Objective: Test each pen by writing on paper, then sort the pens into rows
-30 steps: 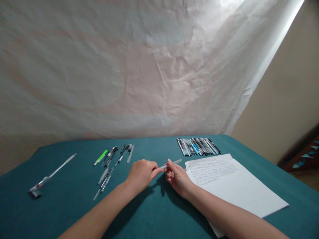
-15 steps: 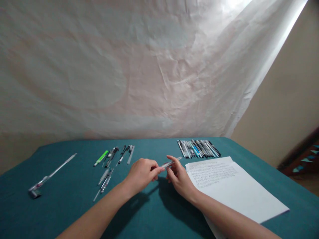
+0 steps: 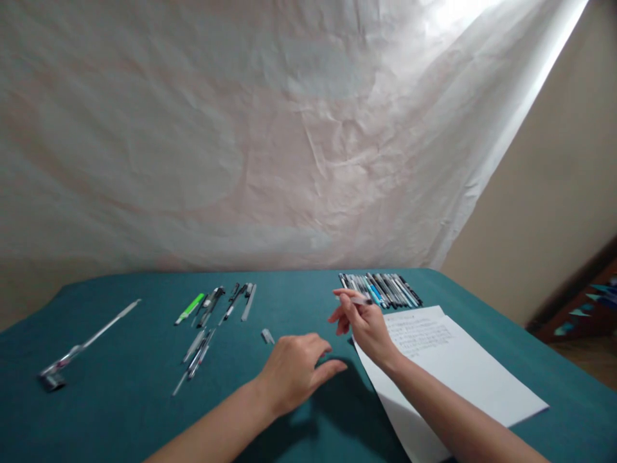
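My right hand holds a pale, slim pen with a dark end, over the near left corner of the written sheets. Its thumb and fingers are closed around the pen. My left hand is above the cloth to the left, thumb and fingers apart, with nothing in them. Just beyond its knuckles, a small clear pen cap lies on the table.
Written paper is stacked on the right of the green cloth. Behind it stands a tight row of pens. Loose pens and a green highlighter lie left. A long thin stick-like object is farther left.
The two hands have come apart. My left hand has opened and moved nearer to me, and a clear cap now lies on the cloth. My right hand has carried the pen toward the paper.
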Demonstrator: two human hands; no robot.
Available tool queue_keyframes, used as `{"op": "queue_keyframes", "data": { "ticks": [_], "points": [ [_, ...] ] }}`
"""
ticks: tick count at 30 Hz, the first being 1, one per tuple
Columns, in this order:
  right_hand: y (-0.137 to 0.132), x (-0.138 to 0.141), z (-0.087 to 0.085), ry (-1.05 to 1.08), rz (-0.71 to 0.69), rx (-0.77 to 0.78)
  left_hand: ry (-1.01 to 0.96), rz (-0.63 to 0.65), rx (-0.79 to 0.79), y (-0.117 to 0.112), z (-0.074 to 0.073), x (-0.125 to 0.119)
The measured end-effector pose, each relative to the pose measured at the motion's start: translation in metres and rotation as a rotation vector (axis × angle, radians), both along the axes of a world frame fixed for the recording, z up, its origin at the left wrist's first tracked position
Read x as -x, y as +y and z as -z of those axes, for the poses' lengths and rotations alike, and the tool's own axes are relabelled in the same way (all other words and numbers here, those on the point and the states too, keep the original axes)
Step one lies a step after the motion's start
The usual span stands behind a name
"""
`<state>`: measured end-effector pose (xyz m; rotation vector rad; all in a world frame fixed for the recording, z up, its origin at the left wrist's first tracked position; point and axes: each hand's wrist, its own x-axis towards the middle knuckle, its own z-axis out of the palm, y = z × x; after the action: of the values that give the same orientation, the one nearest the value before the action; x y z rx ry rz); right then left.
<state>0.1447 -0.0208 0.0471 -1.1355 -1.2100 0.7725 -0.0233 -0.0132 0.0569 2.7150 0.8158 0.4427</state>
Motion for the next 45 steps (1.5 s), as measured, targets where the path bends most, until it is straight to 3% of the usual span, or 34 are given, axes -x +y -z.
{"op": "queue_keyframes", "data": {
  "ticks": [3,6,11,15,19,34,45],
  "points": [
    [-0.007,-0.024,-0.008,-0.003,0.104,-0.015,0.018,0.162,0.022,-0.008,0.019,-0.007],
    [-0.021,-0.055,-0.004,-0.062,0.203,-0.016,0.047,0.324,0.057,-0.015,0.031,-0.012],
    [-0.054,-0.110,0.021,-0.130,0.344,0.113,0.115,0.418,0.121,-0.021,0.032,-0.015],
    [-0.075,-0.136,0.040,-0.088,0.351,0.197,0.154,0.423,0.129,-0.024,0.028,-0.020],
    [-0.084,-0.144,0.049,-0.077,0.346,0.240,0.170,0.447,0.148,-0.026,0.027,-0.028],
    [-0.090,-0.161,0.068,-0.443,0.458,0.267,0.211,0.462,0.112,-0.024,0.036,-0.036],
    [-0.091,-0.163,0.070,-0.564,0.494,0.252,0.198,0.455,0.100,-0.023,0.040,-0.036]
  ]
}}
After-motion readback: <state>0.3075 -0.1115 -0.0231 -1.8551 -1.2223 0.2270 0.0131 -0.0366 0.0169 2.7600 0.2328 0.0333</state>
